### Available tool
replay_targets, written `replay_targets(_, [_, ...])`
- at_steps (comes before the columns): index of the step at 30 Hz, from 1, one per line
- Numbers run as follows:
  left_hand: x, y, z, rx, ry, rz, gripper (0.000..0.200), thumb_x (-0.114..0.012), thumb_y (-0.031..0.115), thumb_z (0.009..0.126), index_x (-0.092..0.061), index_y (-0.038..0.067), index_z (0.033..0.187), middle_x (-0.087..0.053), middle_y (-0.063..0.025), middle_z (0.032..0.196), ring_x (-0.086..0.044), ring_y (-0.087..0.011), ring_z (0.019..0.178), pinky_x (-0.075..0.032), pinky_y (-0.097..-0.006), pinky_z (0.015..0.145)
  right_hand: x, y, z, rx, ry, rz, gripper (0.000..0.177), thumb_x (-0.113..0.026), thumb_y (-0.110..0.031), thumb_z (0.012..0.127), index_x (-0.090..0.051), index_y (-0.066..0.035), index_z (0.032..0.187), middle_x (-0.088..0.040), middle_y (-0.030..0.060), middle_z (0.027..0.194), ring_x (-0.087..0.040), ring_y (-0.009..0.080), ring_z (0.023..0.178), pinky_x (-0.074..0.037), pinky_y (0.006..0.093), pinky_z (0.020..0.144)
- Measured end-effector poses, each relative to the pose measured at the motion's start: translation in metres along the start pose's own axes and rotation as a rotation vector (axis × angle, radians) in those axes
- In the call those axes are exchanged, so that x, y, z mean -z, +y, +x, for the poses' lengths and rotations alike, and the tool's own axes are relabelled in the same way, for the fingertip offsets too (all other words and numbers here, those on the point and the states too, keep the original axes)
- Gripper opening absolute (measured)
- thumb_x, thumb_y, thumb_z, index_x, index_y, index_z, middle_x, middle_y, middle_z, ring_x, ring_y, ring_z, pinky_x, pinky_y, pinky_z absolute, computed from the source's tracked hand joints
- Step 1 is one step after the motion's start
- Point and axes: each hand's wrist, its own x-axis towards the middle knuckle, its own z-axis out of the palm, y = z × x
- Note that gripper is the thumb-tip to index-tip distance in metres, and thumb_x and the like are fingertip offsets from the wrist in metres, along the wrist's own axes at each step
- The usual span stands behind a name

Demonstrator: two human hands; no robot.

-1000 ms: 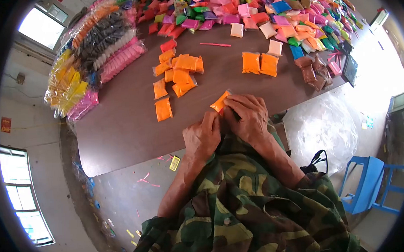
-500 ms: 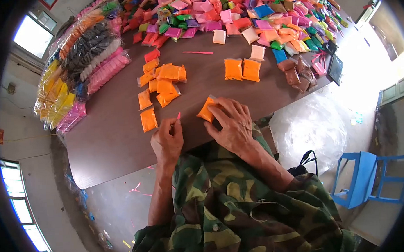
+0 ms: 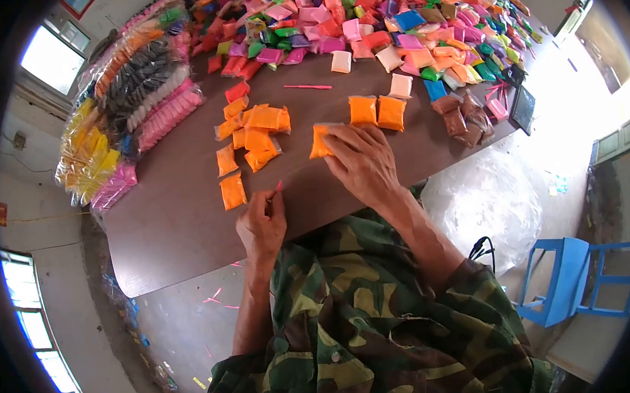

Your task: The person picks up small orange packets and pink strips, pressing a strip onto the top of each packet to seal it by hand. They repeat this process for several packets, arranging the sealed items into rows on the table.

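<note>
My right hand grips a small clear packet of orange clay-like material, fingers over its right side. Just beyond those fingers, a pair of similar orange packets lies side by side. Pinched in my left hand is a thin pink stick; only its tip shows. Nearest to that hand is a single orange packet, at the lower end of a loose cluster of orange packets. Another pink stick lies farther back on the brown table.
A large heap of multicoloured packets covers the table's back. Bundled bags of packets line the left side. Brown packets and a dark flat object sit at the right edge. A blue stool stands on the floor.
My right hand has slid the orange packet forward across the table, closer to the pair of orange packets. My left hand stays nearly in place, still pinching the pink stick.
</note>
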Motion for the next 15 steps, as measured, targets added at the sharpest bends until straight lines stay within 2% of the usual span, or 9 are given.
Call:
replay_targets(3, [-0.001, -0.001, 0.0, -0.011, 0.012, -0.01, 0.011, -0.079, 0.013, 0.098, -0.07, 0.007, 0.095, -0.067, -0.0105, 0.069, -0.068, -0.0262, 0.058, -0.053, -0.0366, 0.057, -0.005, 0.009, 0.029, 0.051, 0.034, -0.118, 0.026, -0.079, -0.015, 0.091, -0.072, -0.01, 0.116, -0.068, 0.0045, 0.129, -0.068, 0.024, 0.122, -0.04, 0.0482, 0.116])
replay_targets(4, [-0.001, 0.0, 0.0, -0.018, 0.02, -0.016, 0.011, -0.079, 0.013, 0.098, -0.07, 0.007, 0.095, -0.067, -0.0104, 0.069, -0.068, -0.0261, 0.057, -0.053, -0.0365, 0.057, -0.008, 0.015, 0.035, 0.011, 0.006, -0.126, 0.021, -0.078, -0.016, 0.094, -0.072, -0.011, 0.114, -0.069, 0.0038, 0.127, -0.066, 0.0233, 0.126, -0.033, 0.0522, 0.122])
replay_targets(7, [0.002, 0.001, 0.0, -0.004, 0.0, -0.004, 0.011, -0.079, 0.013, 0.098, -0.07, 0.007, 0.095, -0.067, -0.0102, 0.069, -0.068, -0.026, 0.057, -0.053, -0.0366, 0.057, -0.016, 0.034, 0.031, -0.065, -0.126, -0.246, 0.022, -0.075, -0.015, 0.096, -0.074, -0.012, 0.118, -0.07, 0.0033, 0.129, -0.061, 0.0231, 0.135, -0.03, 0.0566, 0.127])
replay_targets(10, [0.002, 0.0, -0.001, 0.0, -0.004, -0.023, 0.011, -0.079, 0.013, 0.099, -0.07, 0.007, 0.095, -0.067, -0.0102, 0.07, -0.068, -0.0259, 0.057, -0.053, -0.0368, 0.056, -0.023, 0.042, 0.025, -0.046, -0.114, -0.327, 0.024, -0.075, -0.014, 0.097, -0.075, -0.012, 0.121, -0.07, 0.0032, 0.132, -0.056, 0.0236, 0.142, -0.026, 0.0601, 0.13])
replay_targets(13, [0.001, -0.002, -0.002, -0.038, -0.003, 0.007, 0.013, -0.078, 0.014, 0.101, -0.073, 0.003, 0.098, -0.07, -0.0083, 0.072, -0.066, -0.0139, 0.061, -0.052, -0.0318, 0.058, -0.02, 0.04, 0.025, -0.051, -0.133, -0.337, 0.028, -0.074, -0.013, 0.097, -0.075, -0.009, 0.126, -0.07, 0.0046, 0.136, -0.056, 0.0243, 0.143, -0.027, 0.0608, 0.129])
replay_targets(15, [0.001, 0.0, -0.002, -0.02, 0.002, 0.009, 0.012, -0.079, 0.014, 0.099, -0.071, 0.006, 0.096, -0.069, -0.0103, 0.071, -0.069, -0.0232, 0.06, -0.053, -0.0355, 0.057, -0.019, 0.038, 0.025, -0.058, -0.127, -0.324, 0.031, -0.074, -0.014, 0.097, -0.073, -0.008, 0.128, -0.069, 0.0056, 0.137, -0.055, 0.0242, 0.143, -0.028, 0.0605, 0.128])
